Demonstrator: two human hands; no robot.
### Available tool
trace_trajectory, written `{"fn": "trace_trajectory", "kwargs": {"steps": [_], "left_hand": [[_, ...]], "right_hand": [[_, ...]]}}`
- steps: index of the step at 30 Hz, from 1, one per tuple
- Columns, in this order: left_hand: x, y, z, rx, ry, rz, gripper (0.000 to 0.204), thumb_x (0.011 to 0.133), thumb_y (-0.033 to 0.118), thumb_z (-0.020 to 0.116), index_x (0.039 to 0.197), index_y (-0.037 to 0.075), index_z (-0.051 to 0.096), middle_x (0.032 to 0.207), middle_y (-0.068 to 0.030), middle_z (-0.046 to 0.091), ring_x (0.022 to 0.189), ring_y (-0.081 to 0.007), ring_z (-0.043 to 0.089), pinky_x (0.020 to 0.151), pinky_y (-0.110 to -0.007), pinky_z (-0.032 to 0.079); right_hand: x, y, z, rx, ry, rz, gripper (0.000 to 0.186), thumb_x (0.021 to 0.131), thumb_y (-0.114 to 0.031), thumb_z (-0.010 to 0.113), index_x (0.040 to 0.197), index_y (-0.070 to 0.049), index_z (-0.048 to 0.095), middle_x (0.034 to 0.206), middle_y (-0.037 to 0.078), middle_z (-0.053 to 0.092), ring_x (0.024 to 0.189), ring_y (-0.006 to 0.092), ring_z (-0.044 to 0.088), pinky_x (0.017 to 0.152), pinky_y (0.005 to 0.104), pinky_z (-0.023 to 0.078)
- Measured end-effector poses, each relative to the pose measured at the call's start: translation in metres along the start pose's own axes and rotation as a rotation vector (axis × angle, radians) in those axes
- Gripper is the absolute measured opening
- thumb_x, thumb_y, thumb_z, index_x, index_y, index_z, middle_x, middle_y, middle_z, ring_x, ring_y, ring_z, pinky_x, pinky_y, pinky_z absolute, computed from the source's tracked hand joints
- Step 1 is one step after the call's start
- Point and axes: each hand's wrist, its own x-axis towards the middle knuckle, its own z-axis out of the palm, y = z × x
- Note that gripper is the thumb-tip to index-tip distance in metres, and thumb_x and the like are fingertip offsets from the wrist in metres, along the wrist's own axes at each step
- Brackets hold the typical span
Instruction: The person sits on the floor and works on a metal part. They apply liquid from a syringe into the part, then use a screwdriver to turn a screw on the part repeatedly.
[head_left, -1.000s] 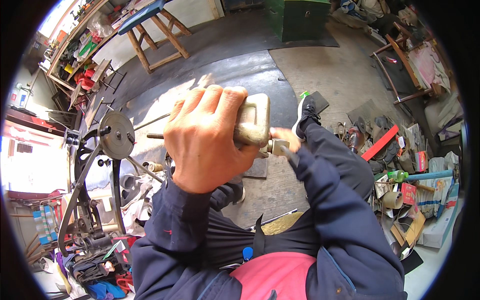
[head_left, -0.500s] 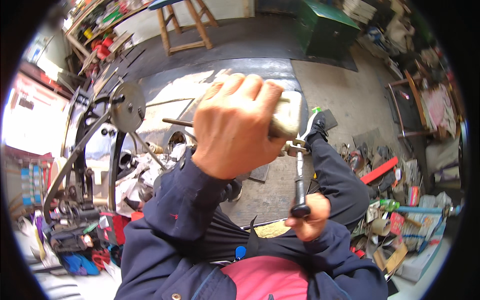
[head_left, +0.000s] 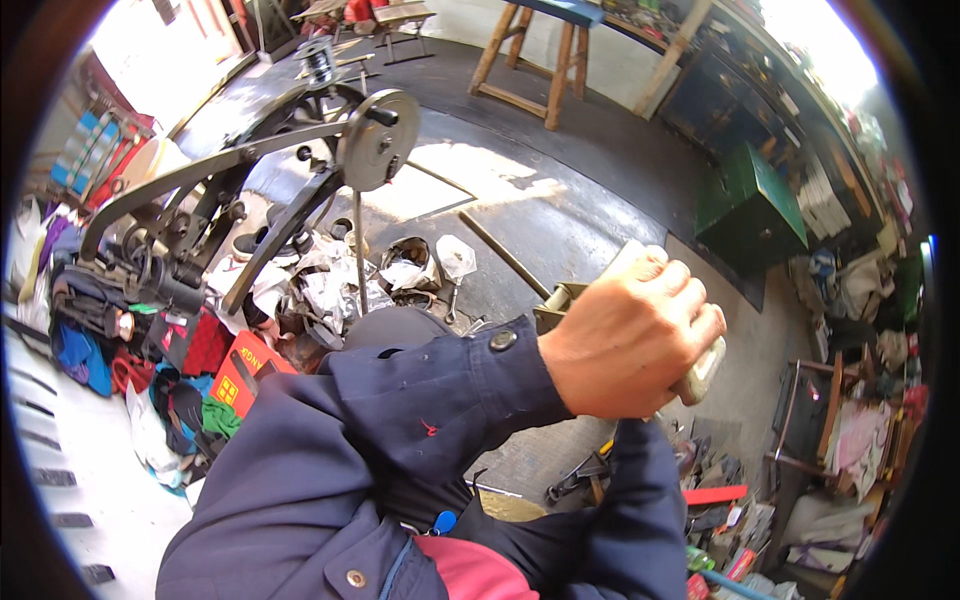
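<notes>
My left hand (head_left: 632, 340) is raised in front of me, its fingers wrapped round a pale, worn block-like piece (head_left: 704, 372). One end of the piece sticks out past the fingertips. On the other side of this hand, a thin metal rod (head_left: 505, 255) and a dull greenish metal part (head_left: 556, 305) show; I cannot tell whether they join the piece. My right sleeve (head_left: 640, 490) rises to just below the left hand. The right hand itself is hidden behind the left hand.
A hand-cranked machine with a round metal wheel (head_left: 378, 140) stands at the left, above heaped scraps and an orange-red box (head_left: 250, 372). A wooden stool (head_left: 540, 62) and a green box (head_left: 752, 210) stand farther off. A red bar (head_left: 715, 495) lies among clutter at the right.
The view has swung to the right. My left hand has moved right and lower in the picture. The right hand, which held a dark-handled tool, has gone behind the left hand.
</notes>
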Motion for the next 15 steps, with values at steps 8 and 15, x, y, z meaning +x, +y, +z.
{"fn": "trace_trajectory", "kwargs": {"steps": [8, 15], "left_hand": [[-0.002, -0.003, 0.004, -0.054, 0.012, 0.015, 0.035, 0.071, 0.03, 0.078, 0.098, 0.008, 0.07, 0.091, -0.0092, 0.067, 0.094, -0.0259, 0.066, 0.089, -0.04, 0.047], [-0.004, -0.003, 0.002, -0.023, 0.099, -0.007, 0.032, 0.073, 0.027, 0.076, 0.097, 0.007, 0.069, 0.091, -0.0086, 0.066, 0.094, -0.0267, 0.066, 0.093, -0.042, 0.048]], "right_hand": [[-0.222, -0.001, 0.105, 0.912, -0.086, 0.285, 0.063, 0.105, -0.065, 0.054, 0.117, -0.003, 0.058, 0.073, 0.008, 0.055, 0.052, 0.017, 0.048, 0.055, 0.0366, 0.046], [-0.236, -0.085, 0.092, 0.202, -0.006, -0.205, 0.047, 0.099, -0.037, 0.077, 0.084, 0.003, 0.057, 0.06, 0.006, 0.056, 0.047, 0.0132, 0.05, 0.044, 0.0285, 0.04]]}}
